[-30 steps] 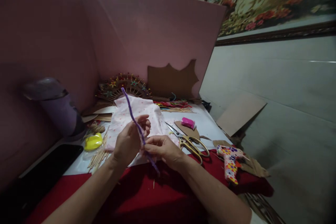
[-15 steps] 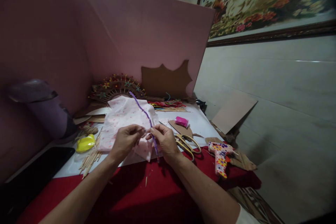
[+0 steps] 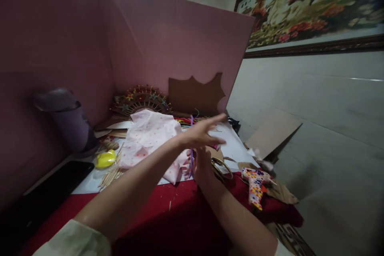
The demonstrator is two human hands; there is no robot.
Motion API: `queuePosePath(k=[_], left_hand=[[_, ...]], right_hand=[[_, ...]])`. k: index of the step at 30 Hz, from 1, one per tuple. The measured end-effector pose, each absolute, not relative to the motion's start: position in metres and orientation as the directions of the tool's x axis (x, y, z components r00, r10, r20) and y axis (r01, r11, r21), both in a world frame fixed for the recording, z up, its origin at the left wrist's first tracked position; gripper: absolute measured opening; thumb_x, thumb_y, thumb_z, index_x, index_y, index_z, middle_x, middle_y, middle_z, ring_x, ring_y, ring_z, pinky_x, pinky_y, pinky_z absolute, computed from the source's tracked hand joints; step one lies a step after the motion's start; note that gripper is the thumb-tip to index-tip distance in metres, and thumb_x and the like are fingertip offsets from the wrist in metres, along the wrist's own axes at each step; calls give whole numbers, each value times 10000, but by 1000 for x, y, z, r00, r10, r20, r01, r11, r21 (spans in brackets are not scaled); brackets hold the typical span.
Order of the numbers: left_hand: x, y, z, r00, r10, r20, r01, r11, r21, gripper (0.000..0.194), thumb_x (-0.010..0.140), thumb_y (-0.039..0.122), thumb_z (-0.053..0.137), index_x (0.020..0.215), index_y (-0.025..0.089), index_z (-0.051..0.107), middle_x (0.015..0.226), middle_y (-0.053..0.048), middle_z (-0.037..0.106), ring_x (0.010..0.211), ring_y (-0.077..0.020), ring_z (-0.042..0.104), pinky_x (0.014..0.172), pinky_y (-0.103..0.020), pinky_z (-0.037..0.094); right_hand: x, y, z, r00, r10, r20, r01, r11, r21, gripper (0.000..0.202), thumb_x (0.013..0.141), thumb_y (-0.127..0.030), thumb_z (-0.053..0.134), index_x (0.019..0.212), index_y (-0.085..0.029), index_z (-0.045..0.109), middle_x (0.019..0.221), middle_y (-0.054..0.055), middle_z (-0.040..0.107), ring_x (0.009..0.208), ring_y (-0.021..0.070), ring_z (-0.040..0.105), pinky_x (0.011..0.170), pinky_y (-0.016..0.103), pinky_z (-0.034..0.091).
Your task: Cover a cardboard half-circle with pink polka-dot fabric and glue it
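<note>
My left hand [image 3: 204, 133] is stretched out to the right, fingers spread, crossing over my right hand. Beneath it, my right hand [image 3: 201, 163] is closed on a fuzzy purple stem [image 3: 191, 160], which stands nearly upright. A pale pink dotted cloth [image 3: 153, 132] lies crumpled to the left of both hands. Gold-handled scissors [image 3: 223, 169] rest just right of my right hand, partly hidden by it. A small whitish thing [image 3: 255, 153], blurred, shows beyond my left fingertips near the table's right edge.
A flowered glue gun [image 3: 255, 186] lies on the red cloth [image 3: 168, 212] at right. Yellow clay [image 3: 105, 159], wooden sticks [image 3: 111, 177], a dark phone-like slab [image 3: 63, 180] and a purple tumbler [image 3: 70, 122] are at left. Cut cardboard [image 3: 195, 95] leans behind.
My left hand has left the purple stem, opened and swung right across my right hand. The stem is more upright. A whitish thing now shows at right. The view has shifted slightly.
</note>
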State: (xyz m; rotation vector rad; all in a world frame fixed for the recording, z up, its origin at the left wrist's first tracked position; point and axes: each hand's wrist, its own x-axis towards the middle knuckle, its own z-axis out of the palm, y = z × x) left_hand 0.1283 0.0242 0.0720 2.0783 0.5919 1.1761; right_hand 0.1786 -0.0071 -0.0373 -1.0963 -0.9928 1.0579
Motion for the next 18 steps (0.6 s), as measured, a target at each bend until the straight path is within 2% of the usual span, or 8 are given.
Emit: queuePosePath(k=[1,3,5,7,11,13,18], left_hand=[[121,26,69,426,710,561,205,-679,705,307,637,263,734,935,208,684,919,-73,708,843,-200,646,710,-325,514],[93,32,59,284,763,580,317,-646,694,202,787,272,574,928,174,681,911,-89,706,874,-197,630,761,-339,495],[58,37,44,199,801,565,420,-591,689,203,803,274,530,812,142,685,774,-85,702,749,-194,629,697,-333,485],[28,36,25,192,832,520,505,-538,675,198,775,282,557,724,135,680,653,-67,682,633,-184,609,604,-307,464],[-6,18,-9,261,854,450,613,-507,606,207,774,314,561,752,158,696,689,-58,698,610,-170,592,593,-293,436],[-12,7,-20,321,843,432,632,-530,565,220,784,332,554,795,168,702,763,-67,706,689,-178,604,647,-298,440],[-18,-5,-29,436,810,392,663,-583,469,230,815,340,537,819,188,710,791,-66,691,752,-197,572,714,-332,395]], right_hand=[[179,-6,-37,236,968,85,-153,124,-981,356,892,-353,530,1187,-153,540,1206,93,549,990,212,582,823,413,507],[179,-5,-36,280,959,51,-186,106,-977,312,897,-354,512,1110,-132,566,1075,80,603,872,185,610,741,367,525],[178,-5,-33,304,952,42,-203,107,-973,222,885,-338,498,947,-137,572,819,28,620,642,128,590,573,269,498],[176,-7,-30,313,948,47,-202,115,-973,209,836,-357,488,814,-154,532,639,-26,559,467,81,487,433,200,398],[176,-12,-21,298,952,74,-125,116,-985,218,749,-384,500,755,-166,513,585,-39,538,422,61,436,396,174,337],[181,-16,-14,266,960,87,-37,101,-994,241,714,-402,517,725,-161,537,579,-19,566,414,69,439,380,182,325],[215,-6,12,235,960,154,334,69,-940,221,708,-371,551,685,-160,614,623,25,644,466,102,505,417,201,345]])
